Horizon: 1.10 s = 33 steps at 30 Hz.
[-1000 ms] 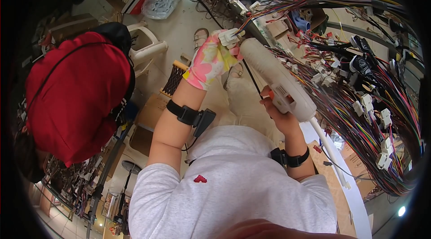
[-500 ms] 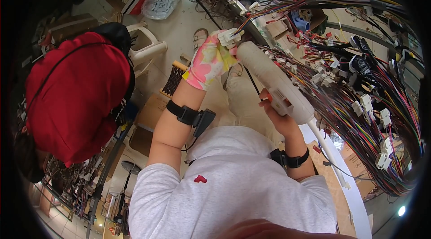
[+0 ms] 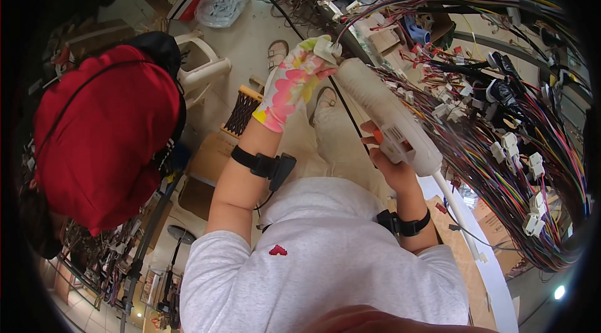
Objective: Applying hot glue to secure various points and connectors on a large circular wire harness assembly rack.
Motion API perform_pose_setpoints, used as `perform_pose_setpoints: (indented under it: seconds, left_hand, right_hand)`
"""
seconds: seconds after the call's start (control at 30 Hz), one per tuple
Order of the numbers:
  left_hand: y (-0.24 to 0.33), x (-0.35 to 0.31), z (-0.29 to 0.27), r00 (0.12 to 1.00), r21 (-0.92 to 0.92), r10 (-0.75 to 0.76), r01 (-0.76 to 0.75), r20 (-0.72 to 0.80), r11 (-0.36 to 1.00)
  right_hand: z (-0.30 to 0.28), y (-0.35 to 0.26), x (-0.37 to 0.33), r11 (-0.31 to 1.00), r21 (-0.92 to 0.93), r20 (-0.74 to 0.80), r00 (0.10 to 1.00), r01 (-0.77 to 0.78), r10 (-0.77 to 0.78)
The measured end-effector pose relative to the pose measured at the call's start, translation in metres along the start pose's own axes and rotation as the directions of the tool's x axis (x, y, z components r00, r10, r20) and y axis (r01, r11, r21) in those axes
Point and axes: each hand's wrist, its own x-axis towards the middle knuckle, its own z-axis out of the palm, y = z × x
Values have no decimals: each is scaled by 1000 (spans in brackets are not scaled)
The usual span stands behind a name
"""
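Note:
My left hand (image 3: 297,79), in a floral pink, yellow and white glove, grips a white plastic wire connector (image 3: 328,51) with wires running off to the upper right. My right hand (image 3: 391,167), bare, is wrapped round the handle of a whitish hot glue gun (image 3: 385,107). An orange trigger (image 3: 376,136) shows at my fingers. The gun's front end points up-left and comes close to the connector; whether they touch I cannot tell. From its rear a long pale glue stick (image 3: 461,217) sticks out towards the lower right.
Bundles of coloured wires with white connectors (image 3: 510,145) hang along the right. A person in red (image 3: 109,139) is close on my left, beside a white plastic chair (image 3: 206,70). A plastic bag of parts (image 3: 222,6) lies on the floor. A dark cable (image 3: 347,104) passes behind the gun.
My left hand has turned the connector, which now sits more edge-on and slightly further right. The glue gun has shifted a little to the right.

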Motion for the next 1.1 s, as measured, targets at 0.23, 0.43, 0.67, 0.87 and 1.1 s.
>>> perform_pose_setpoints:
  seconds: [0.23,0.43,0.67,0.87,1.1]
  left_hand:
    - [3,2,-3,998,24,51,-51,-35,998]
    - [3,5,-3,992,122,112,-105,-58,987]
    - [9,7,2,990,178,134,-124,-48,976]
    - [12,21,11,996,220,63,-46,-70,974]
    - [2,75,-9,984,132,-162,151,70,980]
  right_hand:
    - [3,2,-2,1000,19,-19,1000,-7,8]
    - [5,-3,1,999,28,-22,999,33,-32]
    - [5,-4,4,998,16,-13,998,55,-55]
    - [6,-6,-5,997,64,-89,995,47,-42]
    - [4,-21,-9,993,-14,-83,989,120,-121]
